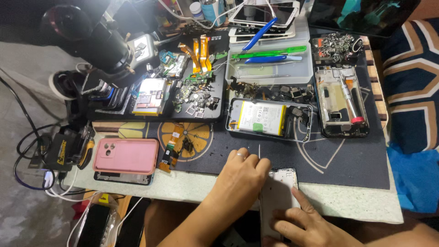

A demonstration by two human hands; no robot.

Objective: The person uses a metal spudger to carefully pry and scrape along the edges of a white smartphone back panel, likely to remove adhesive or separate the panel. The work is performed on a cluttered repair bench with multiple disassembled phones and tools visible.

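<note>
A white phone frame [278,192] lies at the near edge of the table, partly over the black work mat [347,160]. My left hand [241,176], with a ring on one finger, is closed around a thin metal tool [259,151] whose tip sticks up above the knuckles. It rests against the frame's left edge. My right hand [304,225] lies on the frame's lower part, index finger stretched across it. What the tool's other end touches is hidden under my left hand.
Beyond the hands lie an opened phone with a battery [270,119] and another opened phone [343,103] with a red-tipped screwdriver on it. A clear tray of tools [270,61] stands behind. A pink phone case [126,155], orange flex cables [197,52] and a microscope [98,39] are on the left.
</note>
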